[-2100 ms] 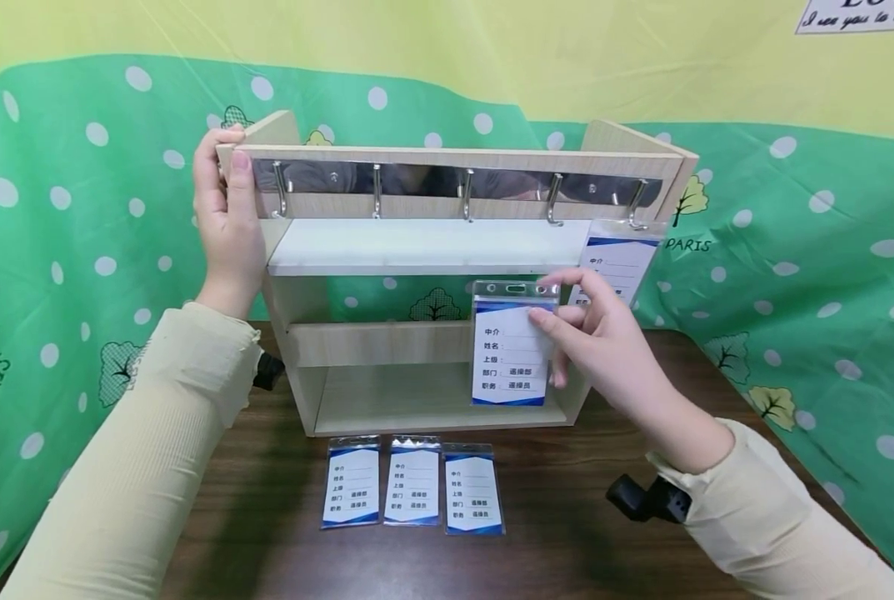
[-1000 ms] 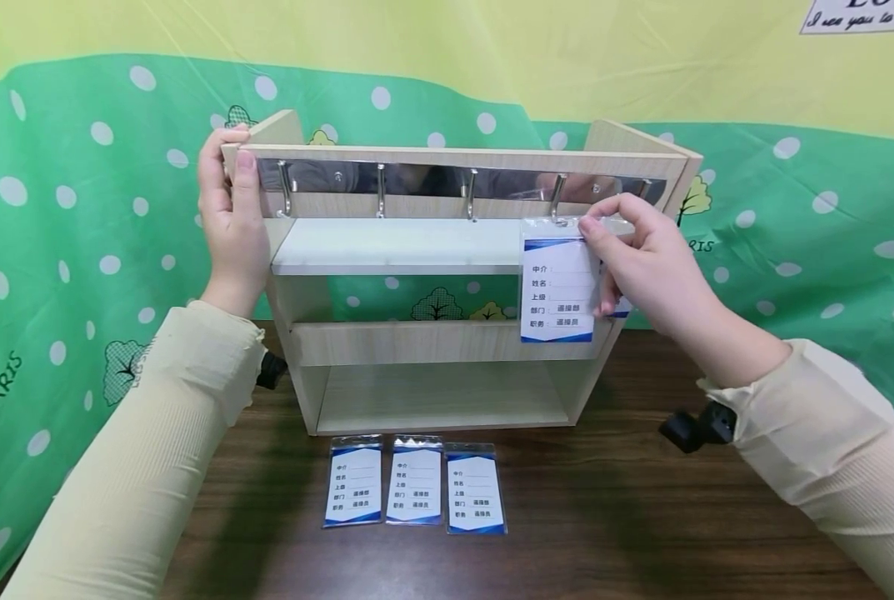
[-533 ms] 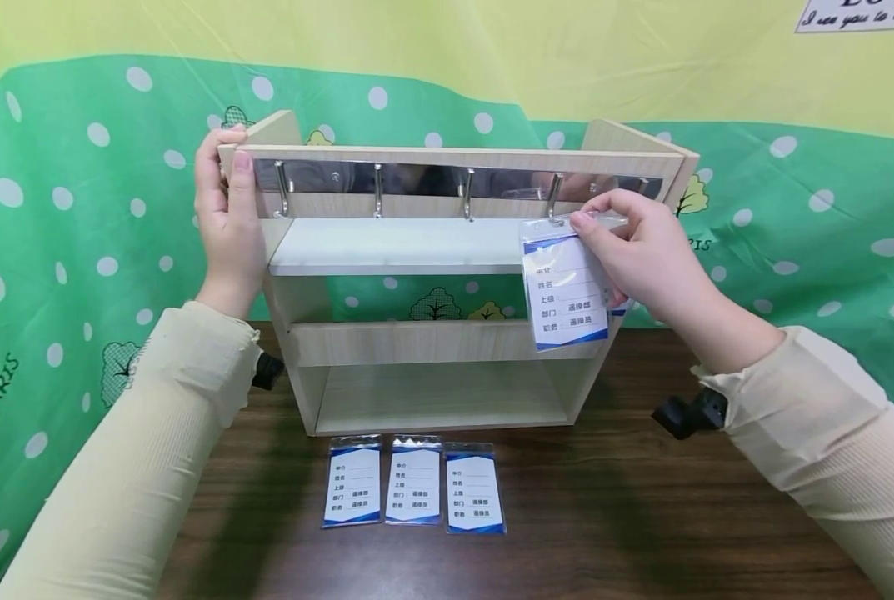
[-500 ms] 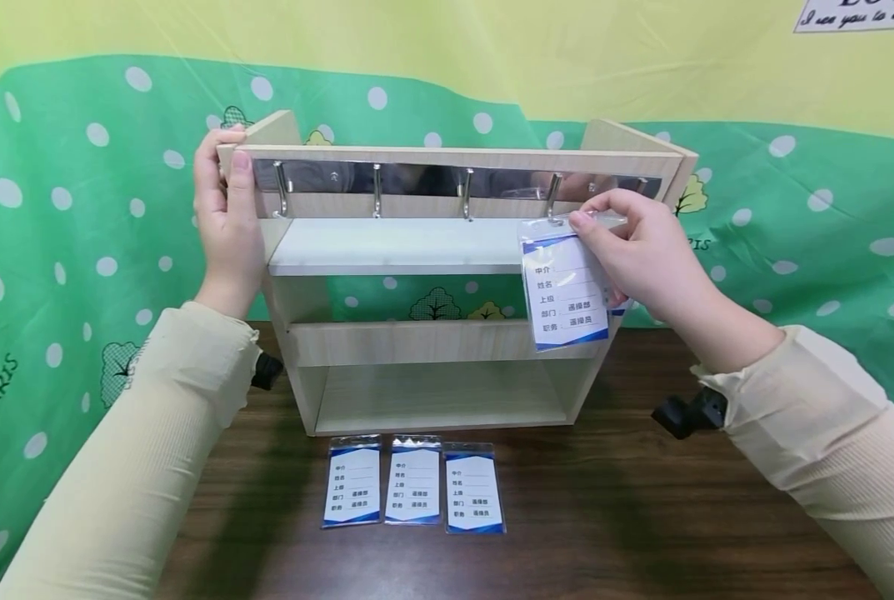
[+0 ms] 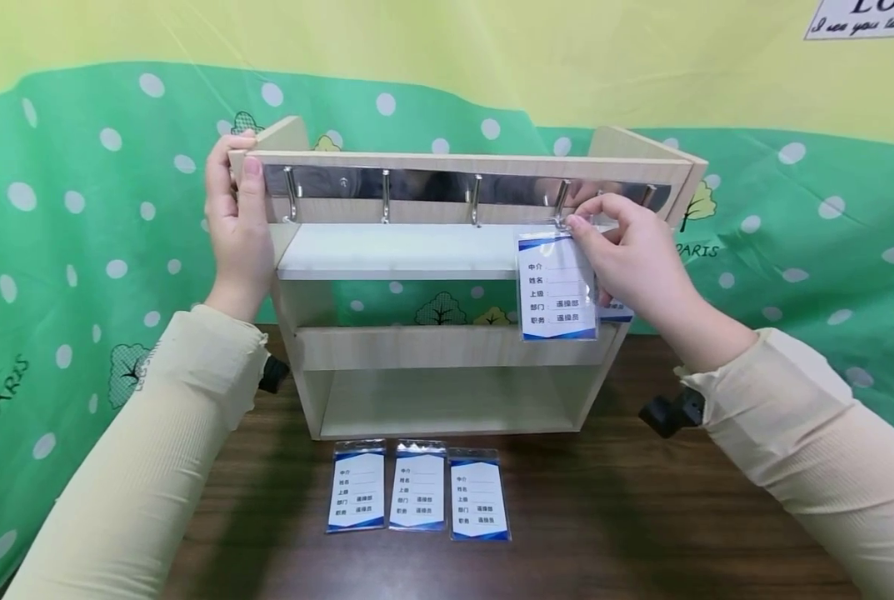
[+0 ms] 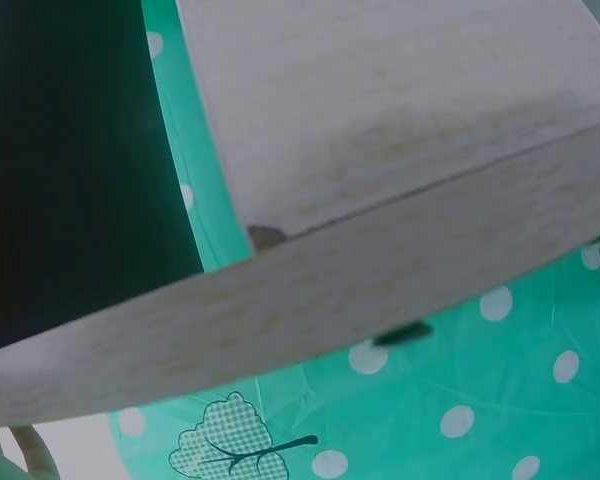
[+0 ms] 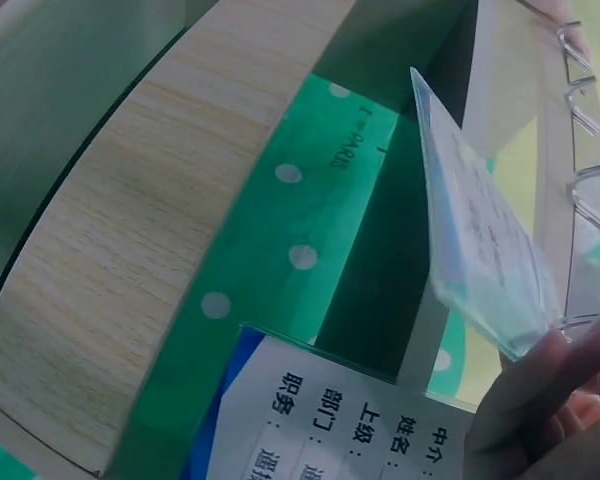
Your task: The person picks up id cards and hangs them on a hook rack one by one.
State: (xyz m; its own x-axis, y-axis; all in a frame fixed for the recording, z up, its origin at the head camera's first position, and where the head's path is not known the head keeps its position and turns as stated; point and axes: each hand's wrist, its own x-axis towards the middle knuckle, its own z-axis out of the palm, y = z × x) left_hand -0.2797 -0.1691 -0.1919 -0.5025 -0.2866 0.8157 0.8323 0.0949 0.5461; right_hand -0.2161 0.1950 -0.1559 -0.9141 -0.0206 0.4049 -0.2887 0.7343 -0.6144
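Note:
My left hand (image 5: pixel 238 229) grips the upper left corner of a small wooden shelf unit (image 5: pixel 447 346), thumb in front and fingers behind. Between thumb and fingers, my right hand (image 5: pixel 630 250) pinches the top right of a clear-sleeved ID badge (image 5: pixel 556 287). The badge is upright, its top edge right at the tip of the fourth metal hook (image 5: pixel 562 198) from the left. In the right wrist view the badge (image 7: pixel 485 230) appears nearly edge-on, with a hook (image 7: pixel 580 321) beside the fingertips. Another badge (image 5: pixel 615 314) hangs at the far right, mostly hidden behind my right hand.
Three more badges, a left one (image 5: pixel 357 492), a middle one (image 5: pixel 418 492) and a right one (image 5: pixel 480 500), lie in a row on the dark wooden table (image 5: pixel 581 533) before the shelf. A green and yellow dotted cloth (image 5: pixel 72 275) hangs behind.
My right hand has raised the badge from before the lower shelf to the fourth hook. It was tilted half a second ago and is straighter now. My left hand keeps its grip.

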